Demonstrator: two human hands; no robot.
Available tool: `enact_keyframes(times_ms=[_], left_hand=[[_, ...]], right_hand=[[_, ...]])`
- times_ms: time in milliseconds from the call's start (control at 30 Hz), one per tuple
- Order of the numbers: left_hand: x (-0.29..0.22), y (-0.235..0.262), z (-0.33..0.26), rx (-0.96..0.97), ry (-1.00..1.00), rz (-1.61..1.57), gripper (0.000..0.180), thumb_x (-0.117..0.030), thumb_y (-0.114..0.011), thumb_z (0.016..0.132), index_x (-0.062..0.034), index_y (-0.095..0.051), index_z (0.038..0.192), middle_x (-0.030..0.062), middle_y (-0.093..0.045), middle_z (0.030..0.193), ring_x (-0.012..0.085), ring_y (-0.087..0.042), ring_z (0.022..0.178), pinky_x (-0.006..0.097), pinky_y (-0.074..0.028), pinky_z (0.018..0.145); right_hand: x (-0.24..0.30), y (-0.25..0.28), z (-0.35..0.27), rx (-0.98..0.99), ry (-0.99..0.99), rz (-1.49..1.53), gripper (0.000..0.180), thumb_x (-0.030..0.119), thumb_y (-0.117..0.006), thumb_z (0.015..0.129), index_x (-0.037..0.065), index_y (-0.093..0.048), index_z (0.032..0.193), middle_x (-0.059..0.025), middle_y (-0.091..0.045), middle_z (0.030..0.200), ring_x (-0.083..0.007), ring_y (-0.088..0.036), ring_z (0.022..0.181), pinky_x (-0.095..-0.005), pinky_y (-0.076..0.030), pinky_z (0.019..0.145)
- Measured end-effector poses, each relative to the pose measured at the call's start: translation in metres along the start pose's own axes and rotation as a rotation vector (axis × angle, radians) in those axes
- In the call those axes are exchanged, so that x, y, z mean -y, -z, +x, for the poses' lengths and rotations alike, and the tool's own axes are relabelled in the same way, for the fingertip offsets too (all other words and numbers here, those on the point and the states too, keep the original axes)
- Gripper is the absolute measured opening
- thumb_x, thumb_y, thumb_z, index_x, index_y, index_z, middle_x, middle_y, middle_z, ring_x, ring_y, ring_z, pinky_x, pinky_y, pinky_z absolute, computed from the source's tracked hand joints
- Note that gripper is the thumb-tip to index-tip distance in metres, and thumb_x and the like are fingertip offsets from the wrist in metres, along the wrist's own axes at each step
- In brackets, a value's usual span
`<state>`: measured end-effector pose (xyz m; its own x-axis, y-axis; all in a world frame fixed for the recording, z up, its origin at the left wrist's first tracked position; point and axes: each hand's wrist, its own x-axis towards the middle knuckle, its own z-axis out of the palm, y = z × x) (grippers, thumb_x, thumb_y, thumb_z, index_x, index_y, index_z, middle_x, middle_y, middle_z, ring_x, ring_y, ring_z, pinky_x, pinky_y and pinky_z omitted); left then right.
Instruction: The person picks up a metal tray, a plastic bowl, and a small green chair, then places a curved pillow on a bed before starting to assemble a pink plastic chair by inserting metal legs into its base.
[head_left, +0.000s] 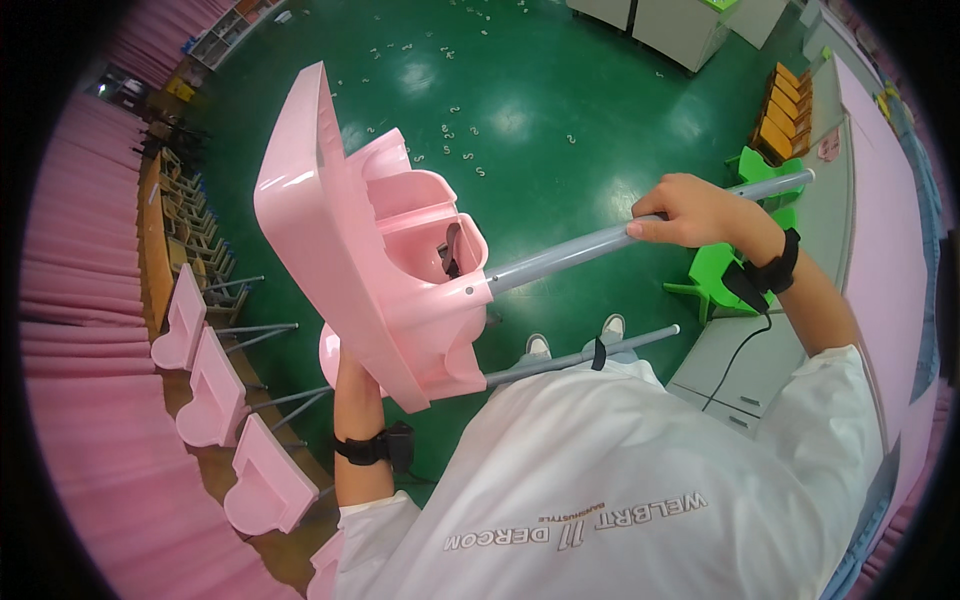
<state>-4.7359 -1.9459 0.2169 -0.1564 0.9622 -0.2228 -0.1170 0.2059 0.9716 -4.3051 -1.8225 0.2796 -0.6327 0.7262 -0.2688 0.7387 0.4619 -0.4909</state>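
A pink plastic high chair [350, 250] is tipped on its side in front of me, its grey tube legs pointing right. My right hand [685, 210] is wrapped round the upper leg [570, 254], towards its free end. The lower leg [640, 341] runs close to my shirt front and has a dark band round it. Behind the broad pink panel, my left hand [357, 368] reaches in at the chair's near end; its fingers are hidden. A dark strap or buckle [452, 250] lies in the seat hollow.
Several pink high chair parts with grey legs [270, 480] line the left side by the pink curtain [100, 400]. Green child chairs [715, 280] and a pale cabinet [730, 365] stand at right. Small white curved pieces [448, 140] lie scattered on the green floor [590, 90].
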Motion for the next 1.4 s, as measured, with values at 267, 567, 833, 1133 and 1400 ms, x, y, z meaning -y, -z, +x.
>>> enact_keyframes(times_ms=[267, 567, 833, 1133, 1400], left_hand=[[-0.001, -0.017, 0.034, 0.125, 0.069, -0.186, 0.041, -0.013, -0.053, 0.084, 0.0009, -0.048, 0.122, 0.0061, -0.056, 0.108, 0.0174, -0.051, 0.099, 0.031, -0.043, 0.085], [0.006, -0.034, 0.06, 0.203, 0.136, -0.31, 0.04, -0.015, -0.052, 0.086, 0.0005, -0.048, 0.122, 0.0061, -0.056, 0.108, 0.0173, -0.052, 0.099, 0.031, -0.044, 0.085], [0.004, -0.037, 0.063, 0.201, 0.163, -0.348, 0.04, -0.016, -0.051, 0.087, 0.0001, -0.048, 0.123, 0.006, -0.056, 0.108, 0.0172, -0.052, 0.099, 0.031, -0.044, 0.085], [0.011, -0.037, 0.066, 0.223, 0.186, -0.374, 0.039, -0.018, -0.05, 0.088, -0.0004, -0.048, 0.123, 0.006, -0.056, 0.109, 0.0171, -0.053, 0.099, 0.031, -0.044, 0.085], [0.016, -0.036, 0.07, 0.255, 0.205, -0.382, 0.039, -0.02, -0.048, 0.089, -0.0008, -0.048, 0.123, 0.006, -0.056, 0.109, 0.017, -0.053, 0.099, 0.031, -0.045, 0.085]], right_hand=[[0.004, -0.001, 0.026, 0.07, -0.047, 0.126, 0.063, 0.057, -0.042, 0.089, 0.0, -0.062, 0.071, -0.0103, -0.05, 0.052, -0.025, -0.05, 0.052, -0.0386, -0.04, 0.052], [0.071, -0.015, 0.099, 0.455, -0.094, 0.362, 0.075, 0.069, -0.035, 0.086, 0.002, -0.061, 0.066, -0.0024, -0.047, 0.05, -0.0142, -0.048, 0.046, -0.0295, -0.04, 0.044], [0.072, -0.018, 0.109, 0.469, -0.09, 0.393, 0.075, 0.071, -0.038, 0.085, 0.004, -0.058, 0.059, -0.0014, -0.045, 0.047, -0.0137, -0.044, 0.042, -0.0281, -0.037, 0.042], [0.064, -0.035, 0.114, 0.453, 0.057, 0.32, 0.074, 0.073, -0.036, 0.085, 0.007, -0.049, 0.054, -0.0004, -0.04, 0.046, -0.013, -0.038, 0.038, -0.029, -0.033, 0.039], [0.078, -0.049, 0.102, 0.432, -0.047, 0.391, 0.08, 0.071, -0.033, 0.086, -0.002, -0.058, 0.065, -0.0083, -0.05, 0.055, -0.0256, -0.05, 0.054, -0.0405, -0.045, 0.056]])
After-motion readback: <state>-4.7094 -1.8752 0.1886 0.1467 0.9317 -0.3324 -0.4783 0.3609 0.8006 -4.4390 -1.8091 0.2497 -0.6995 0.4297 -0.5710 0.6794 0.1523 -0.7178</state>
